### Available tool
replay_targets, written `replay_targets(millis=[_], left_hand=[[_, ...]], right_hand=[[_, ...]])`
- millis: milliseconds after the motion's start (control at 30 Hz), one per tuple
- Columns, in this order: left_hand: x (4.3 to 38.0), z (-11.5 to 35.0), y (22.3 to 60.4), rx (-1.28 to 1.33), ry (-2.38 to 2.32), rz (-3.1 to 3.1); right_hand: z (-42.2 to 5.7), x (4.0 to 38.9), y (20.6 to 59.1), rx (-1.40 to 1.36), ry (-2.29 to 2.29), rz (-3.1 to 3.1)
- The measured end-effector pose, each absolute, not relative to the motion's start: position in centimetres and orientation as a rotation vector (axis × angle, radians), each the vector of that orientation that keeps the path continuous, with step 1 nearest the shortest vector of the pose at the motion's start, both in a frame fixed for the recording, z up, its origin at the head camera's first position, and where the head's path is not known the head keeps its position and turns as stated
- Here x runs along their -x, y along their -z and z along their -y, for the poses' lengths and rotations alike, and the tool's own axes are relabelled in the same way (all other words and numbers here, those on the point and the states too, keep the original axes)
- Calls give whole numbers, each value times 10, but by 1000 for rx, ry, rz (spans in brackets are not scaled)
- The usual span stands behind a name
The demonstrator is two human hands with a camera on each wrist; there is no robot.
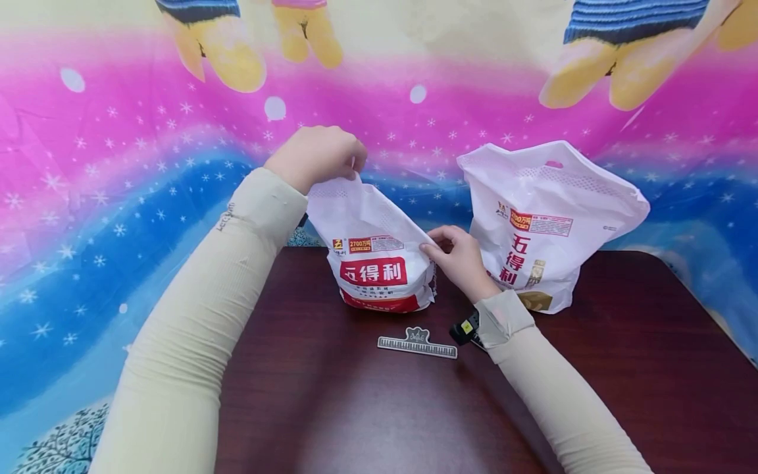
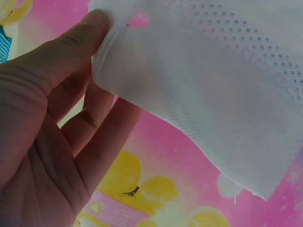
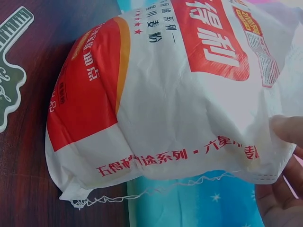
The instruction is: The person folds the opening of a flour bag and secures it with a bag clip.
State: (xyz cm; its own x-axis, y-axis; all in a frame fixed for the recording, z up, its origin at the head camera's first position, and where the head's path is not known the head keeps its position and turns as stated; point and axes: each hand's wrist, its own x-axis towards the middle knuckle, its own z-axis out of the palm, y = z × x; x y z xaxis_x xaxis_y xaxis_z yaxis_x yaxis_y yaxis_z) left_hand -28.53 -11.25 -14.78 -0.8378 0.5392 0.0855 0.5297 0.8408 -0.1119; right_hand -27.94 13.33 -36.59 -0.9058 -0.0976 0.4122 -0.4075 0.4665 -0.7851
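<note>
A white flour bag [image 1: 379, 227] with red lettering stands on the table, its upper part slack. My left hand [image 1: 324, 155] pinches the bag's top edge between thumb and fingers, near the handle hole, which shows in the left wrist view above the hand [image 2: 52, 123]. Farther down, my right hand [image 1: 460, 262] pinches the right side edge of the same bag. Thumb and fingers of that hand [image 3: 284, 161] show at the side in the right wrist view. In front of the bag lies a bag clip [image 1: 418, 343] with a piano-key pattern.
A second white flour bag [image 1: 551, 197] stands to the right, behind my right forearm. The dark wooden table [image 1: 331, 408] ends against a patterned cloth backdrop [image 1: 177, 151] in pink and blue. A black device [image 1: 464, 329] sits at my right wrist.
</note>
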Motion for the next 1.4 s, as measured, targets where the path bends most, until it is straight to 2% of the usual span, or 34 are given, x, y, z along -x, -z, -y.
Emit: replay_targets(millis=[500, 1400], left_hand=[[287, 114, 144, 856, -58, 2952], [286, 116, 146, 867, -87, 2909]], right_hand=[[-139, 267, 380, -422, -1320, 2372], [-139, 235, 397, -274, -1626, 2312]])
